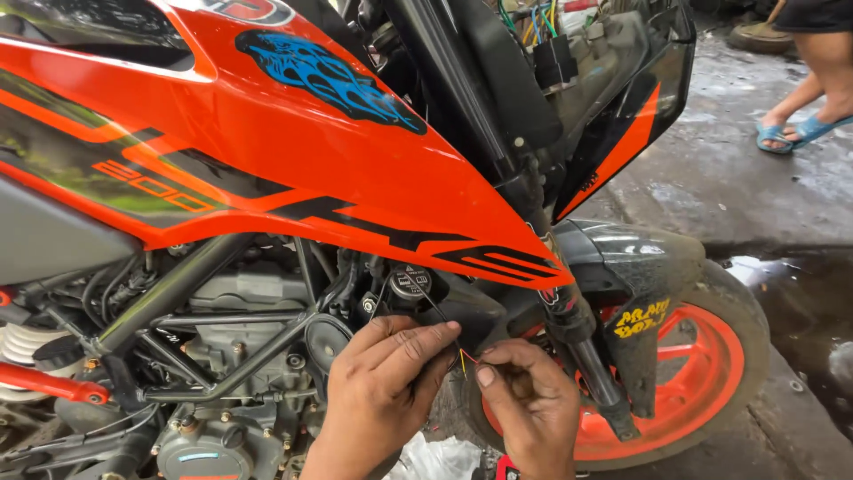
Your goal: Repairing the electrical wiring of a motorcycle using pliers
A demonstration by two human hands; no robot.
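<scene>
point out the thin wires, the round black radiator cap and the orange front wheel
thin wires point(466, 358), head view, on the red and yellow strands pinched between both hands
round black radiator cap point(410, 283), head view, on its top face
orange front wheel point(721, 373), head view, on the rim's right side

**Around the orange motorcycle**

A glossy orange fuel-tank shroud point(293, 151) with black stripes and a blue flame-like decal point(333, 76) fills the upper left. Under it sit the grey engine block point(235, 356) and black tubular frame bars point(178, 289). A white coil spring point(22, 351) shows at the left edge. To the right, the black front fork leg point(591, 356) runs down beside the orange alloy front wheel point(711, 369), which carries a black mudguard point(640, 258). The wet grey concrete floor point(746, 169) holds a puddle point(800, 302). At top right, another person's feet in blue sandals point(795, 132) stand well apart from the bike.
</scene>
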